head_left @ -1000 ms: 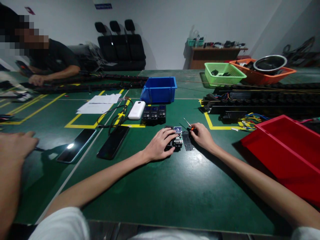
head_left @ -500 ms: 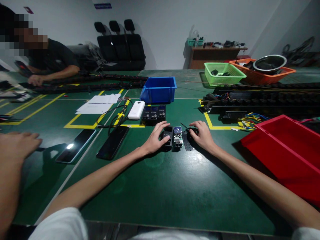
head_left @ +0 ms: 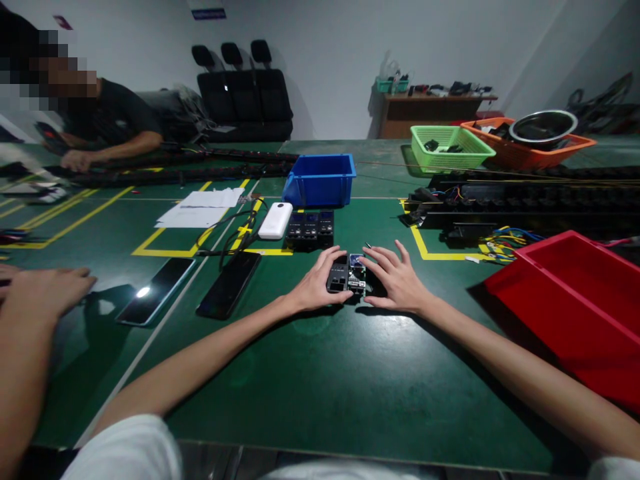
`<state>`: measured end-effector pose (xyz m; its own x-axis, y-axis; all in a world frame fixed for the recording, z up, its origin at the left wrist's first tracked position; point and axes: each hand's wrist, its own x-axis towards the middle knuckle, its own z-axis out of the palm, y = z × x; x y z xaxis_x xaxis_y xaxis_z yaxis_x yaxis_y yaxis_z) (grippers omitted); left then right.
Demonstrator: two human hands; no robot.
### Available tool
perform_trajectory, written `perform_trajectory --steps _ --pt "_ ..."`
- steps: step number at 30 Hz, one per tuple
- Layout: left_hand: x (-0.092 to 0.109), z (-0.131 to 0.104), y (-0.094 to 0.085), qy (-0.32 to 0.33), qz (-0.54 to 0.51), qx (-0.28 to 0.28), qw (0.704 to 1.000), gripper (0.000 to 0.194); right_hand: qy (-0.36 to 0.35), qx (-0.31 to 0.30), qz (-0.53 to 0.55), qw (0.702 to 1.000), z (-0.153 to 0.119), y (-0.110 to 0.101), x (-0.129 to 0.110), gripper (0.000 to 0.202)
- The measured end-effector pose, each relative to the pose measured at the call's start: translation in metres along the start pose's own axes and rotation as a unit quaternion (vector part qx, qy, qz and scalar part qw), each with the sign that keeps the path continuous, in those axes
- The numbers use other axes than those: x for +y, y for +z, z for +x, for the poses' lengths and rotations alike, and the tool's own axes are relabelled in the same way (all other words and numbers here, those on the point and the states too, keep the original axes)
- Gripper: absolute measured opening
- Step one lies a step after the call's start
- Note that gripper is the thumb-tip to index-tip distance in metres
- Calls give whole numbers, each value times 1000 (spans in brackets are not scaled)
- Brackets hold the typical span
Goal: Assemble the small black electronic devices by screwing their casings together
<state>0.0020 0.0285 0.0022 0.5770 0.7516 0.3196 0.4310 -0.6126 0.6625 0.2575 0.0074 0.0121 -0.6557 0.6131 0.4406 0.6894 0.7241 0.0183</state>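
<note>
My left hand [head_left: 317, 283] is closed around a black plastic housing [head_left: 339, 273], fingers at its far end and thumb at the near end. Right beside this housing stands a similar unit with its green circuit board [head_left: 357, 277] and small screen exposed. My right hand [head_left: 397, 279] is spread at that board's right side, with index finger and thumb close to its edge; whether they touch it is unclear. The dark tip of a thin tool [head_left: 368, 245] shows beyond my right fingers, the remainder hidden. Several finished-looking black modules [head_left: 310, 229] stand behind my left hand.
Two phones [head_left: 229, 285] [head_left: 156, 291], a white power bank [head_left: 275, 221], cables and papers [head_left: 200, 205] lie to the left. A blue bin [head_left: 320, 180] stands behind; a red bin [head_left: 565, 313] is at right. A co-worker's arm [head_left: 30, 333] reaches in at left; another person sits opposite.
My right hand has moved left over the dark flat piece to the circuit board, its fingers spreading. My left thumb has shifted to the housing's near end. The view has drifted slightly.
</note>
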Motion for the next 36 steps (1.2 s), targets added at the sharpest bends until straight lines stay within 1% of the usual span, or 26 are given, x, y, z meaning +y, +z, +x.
perform_trajectory --steps 3,7,10,14,21,25,30,36 --pt "5 -1 -2 -12 7 -17 1000 84 -14 -9 -11 1000 1 0 -2 81" --pt "10 -2 -5 -11 20 -32 999 73 -15 -9 -12 1000 1 1 -3 76" --pt "12 -2 -5 -13 20 -31 999 67 -11 -7 -7 1000 2 2 -2 74" --pt "11 -2 -4 -14 17 -18 1000 65 -8 -8 -2 1000 2 1 -2 73" --pt "11 -2 -4 -8 33 -20 999 63 -5 -25 -26 999 4 0 -6 79" --pt "14 -2 -5 3 41 -26 999 63 -6 -22 -28 999 3 0 -7 77" --pt "17 -3 -5 30 46 -38 998 70 -20 -7 -17 1000 1 3 -4 78" --pt "16 -4 -5 46 22 -43 998 70 -41 37 23 998 -1 7 -1 82"
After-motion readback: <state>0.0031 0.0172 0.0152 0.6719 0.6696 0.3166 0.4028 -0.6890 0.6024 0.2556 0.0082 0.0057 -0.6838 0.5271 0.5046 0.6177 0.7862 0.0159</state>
